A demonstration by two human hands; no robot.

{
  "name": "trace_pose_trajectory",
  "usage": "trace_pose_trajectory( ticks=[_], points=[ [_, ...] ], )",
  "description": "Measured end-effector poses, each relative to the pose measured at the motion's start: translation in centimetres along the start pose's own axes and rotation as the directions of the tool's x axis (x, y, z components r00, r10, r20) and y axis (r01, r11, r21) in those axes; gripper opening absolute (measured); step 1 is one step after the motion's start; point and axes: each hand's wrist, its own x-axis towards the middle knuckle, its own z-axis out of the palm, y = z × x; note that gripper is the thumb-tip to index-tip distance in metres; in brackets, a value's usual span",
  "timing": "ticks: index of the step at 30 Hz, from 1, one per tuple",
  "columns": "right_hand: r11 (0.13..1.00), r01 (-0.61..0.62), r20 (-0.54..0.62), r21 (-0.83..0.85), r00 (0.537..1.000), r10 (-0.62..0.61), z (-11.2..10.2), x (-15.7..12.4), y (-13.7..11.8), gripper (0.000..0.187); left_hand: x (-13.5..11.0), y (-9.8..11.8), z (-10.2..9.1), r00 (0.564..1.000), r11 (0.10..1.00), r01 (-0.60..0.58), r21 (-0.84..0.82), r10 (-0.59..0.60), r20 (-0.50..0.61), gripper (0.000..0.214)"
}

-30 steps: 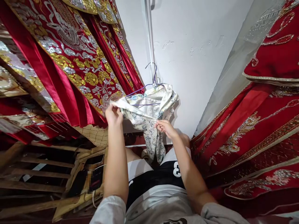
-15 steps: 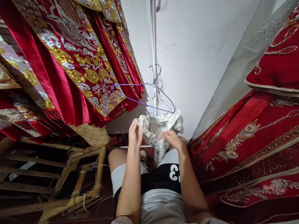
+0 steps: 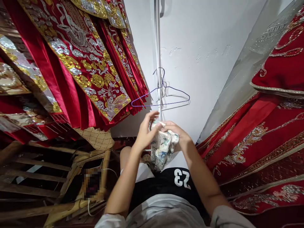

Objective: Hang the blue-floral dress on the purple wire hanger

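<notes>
A: Where is the cloth?

B: Up between the person's two hands, bunched into folds. It's pale, with a blue and green print, and its lower end hangs between the thighs, just above the black shorts.

A: What is the left hand doing?

B: Gripping the cloth's upper left edge, thumb laid on the front, forefinger partly raised.

A: And the right hand?

B: Gripping the upper right edge, fingers bent over it. The fingertips of both come close together at the top; I can't tell if they touch.

A: What's beyond them?

B: A bare purple hanger, apart from the cloth, in front of the white wall and its metal strip. Its left corner overlaps the lower edge of a red skirt. I can't make out what its hook catches on.

A: Anything else?

B: A red gown on the right, and a wooden chair on the left. On the chair, near its right edge, sits a blurred thing with a white cable below.
</notes>
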Motion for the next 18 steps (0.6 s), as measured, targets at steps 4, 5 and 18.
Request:
trace_pose_trajectory(
  ticks=[4,5,18],
  points=[
    [0.995,0.044,0.25,-0.094,0.968,-0.019,-0.8,2.4,-4.9,0.033,1.4,-1.4,-3.5,0.892,0.98,0.186,0.074,-0.2,0.406,0.057],
    [0.981,0.107,0.223,-0.164,0.973,-0.068,-1.2,3.1,-5.8,0.031,1.2,-1.4,-4.3,0.82,0.962,0.234,0.138,-0.272,0.504,0.06],
    [0.69,0.135,-0.243,-0.711,0.874,-0.421,-6.5,12.4,0.0,0.064,-0.4,-0.1,-9.9,0.531,0.454,-0.032,0.891,-0.747,0.399,0.018]
  ],
)
